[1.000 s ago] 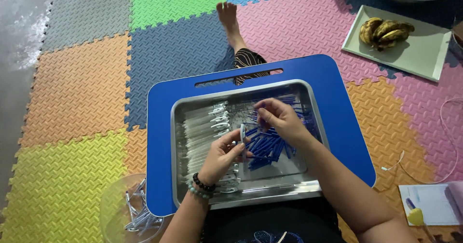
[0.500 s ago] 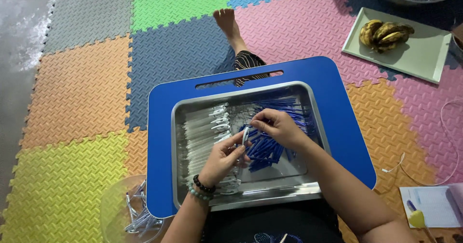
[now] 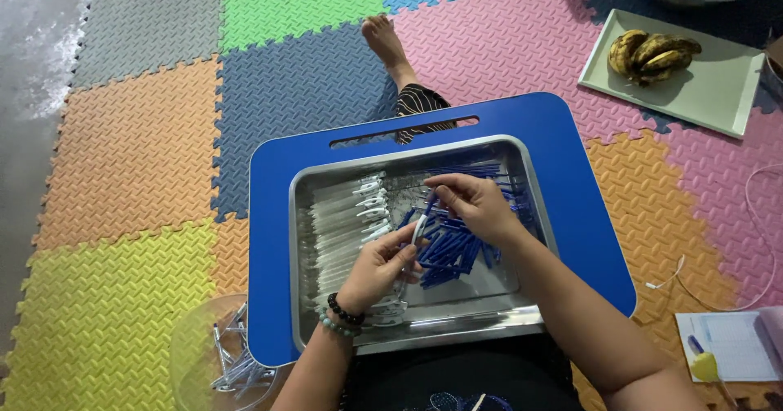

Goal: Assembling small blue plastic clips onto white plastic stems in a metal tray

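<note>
Hands (image 3: 424, 232) hide the small part between their fingertips.

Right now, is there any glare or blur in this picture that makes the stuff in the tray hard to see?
Head view: the metal tray throws bright glare along its front rim; the clear parts wash out against its shine, while the blue parts read clearly; left hand and right hand look sharp; shadows are soft.

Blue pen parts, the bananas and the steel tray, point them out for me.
blue pen parts (image 3: 453, 248), head view, middle of the pile
bananas (image 3: 652, 55), head view, middle of the bunch
steel tray (image 3: 457, 333), head view, near rim
</note>
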